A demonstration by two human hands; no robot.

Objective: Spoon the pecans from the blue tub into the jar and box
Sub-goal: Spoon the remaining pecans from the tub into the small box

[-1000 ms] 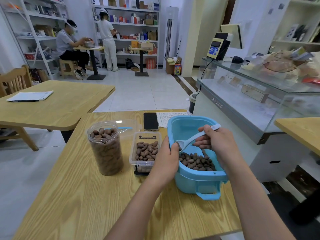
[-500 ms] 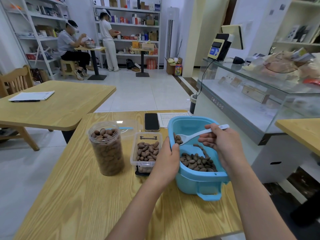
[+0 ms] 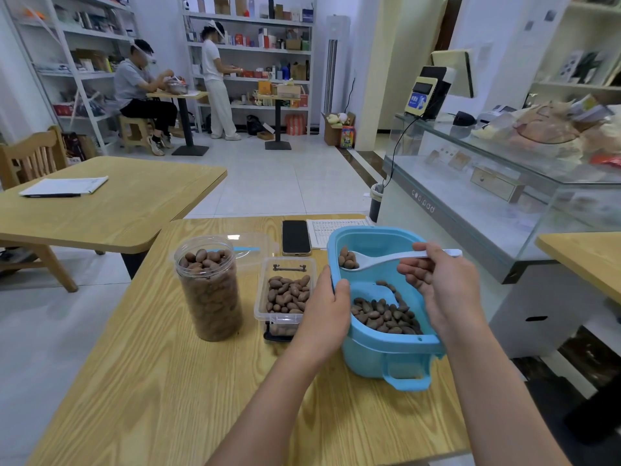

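1. The right hand (image 3: 443,290) pinched the white spoon (image 3: 379,258), which was loaded with pecans (image 3: 347,257) above the blue tub (image 3: 396,354).
2. The left hand (image 3: 327,309) gripped the tub's near-left rim.
3. The jar (image 3: 210,287) looked full, so the clear box (image 3: 285,297) was probably the better target.
4. Keeping the spoon level would likely prevent spills.

Two bare forearms reach in from the bottom edge, both uncovered up to where the picture cuts them off (no sleeve, cuff or glove shows anywhere along them). The left hand (image 3: 327,307) and the right hand (image 3: 447,290) are bare as well, with no ring, watch or band visible on the fingers or wrists. The nails look short and unpainted.
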